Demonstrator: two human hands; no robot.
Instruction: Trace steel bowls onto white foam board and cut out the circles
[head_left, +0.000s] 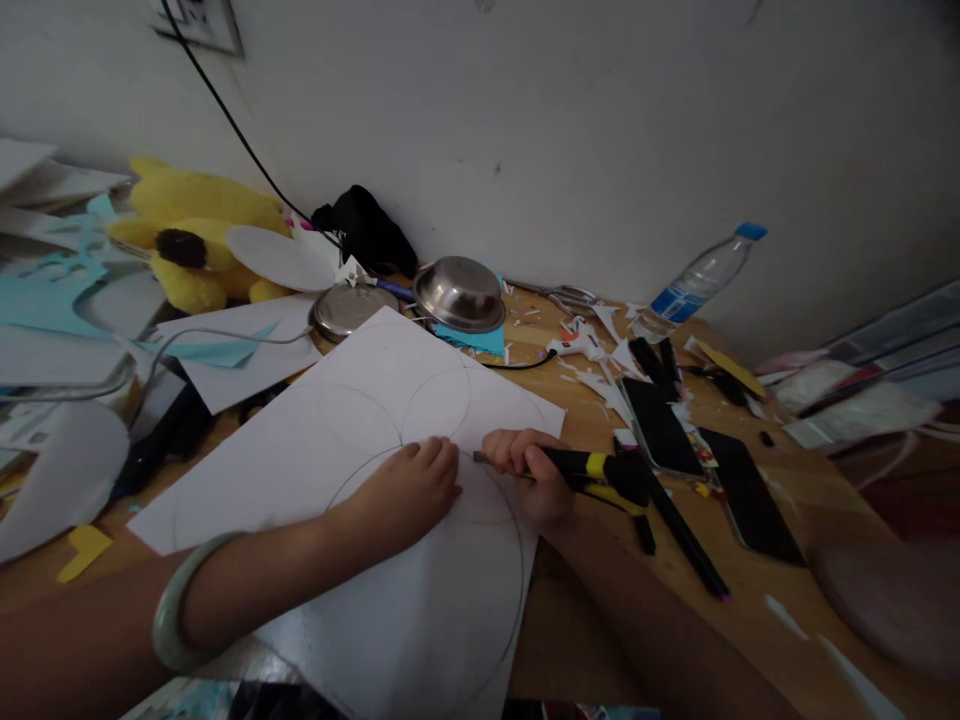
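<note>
Right hand (pixel 534 477) grips the black-and-yellow tool (pixel 600 466); left hand (pixel 416 485) rests on the sheet (pixel 262 480), can't tell if it's pinching. Press the sheet flat, fingers clear of the tip. Clutter: metal lid (pixel 351 309) far, black pen (pixel 686 535) right.

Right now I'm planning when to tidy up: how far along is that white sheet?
Circles are already drawn on the white sheet. In hand: the left hand rests on it, and the right hand grips a black-and-yellow tool, tip over the sheet. Probably left: any cutting out, as the visible outlines look uncut.
</note>
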